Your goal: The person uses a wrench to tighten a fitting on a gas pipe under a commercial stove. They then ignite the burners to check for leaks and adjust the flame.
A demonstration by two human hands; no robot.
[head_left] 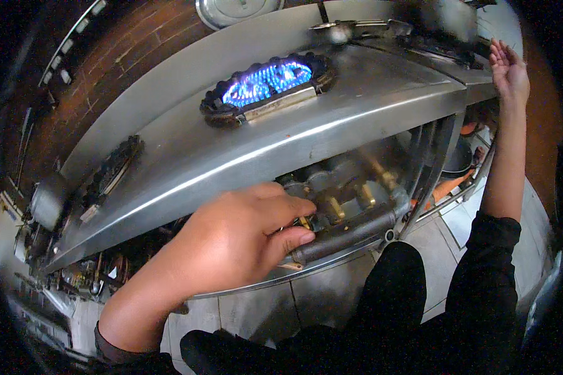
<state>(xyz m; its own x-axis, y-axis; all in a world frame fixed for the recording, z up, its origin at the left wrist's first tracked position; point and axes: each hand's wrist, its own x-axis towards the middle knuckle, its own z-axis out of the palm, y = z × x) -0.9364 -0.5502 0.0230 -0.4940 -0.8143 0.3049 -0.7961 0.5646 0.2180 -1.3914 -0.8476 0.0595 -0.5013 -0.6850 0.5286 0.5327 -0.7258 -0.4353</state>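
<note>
Below the steel stovetop (369, 94), the left hand (231, 231) pinches a brass valve (304, 222), its direction and long axis hidden, the right hand (510, 74) outstretched, fingers loosely bent.

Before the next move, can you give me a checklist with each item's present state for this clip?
1. Left hand has its grip on a brass valve handle: ok, pinched between thumb and forefinger.
2. Handle's setting readable: cannot tell, fingers cover most of it.
3. Middle burner lit: ok, blue flames.
4. Left burner showing no flame: ok.
5. Right hand away from those flames: ok, raised at far right.
6. Flame beneath the pot: cannot tell.
</note>
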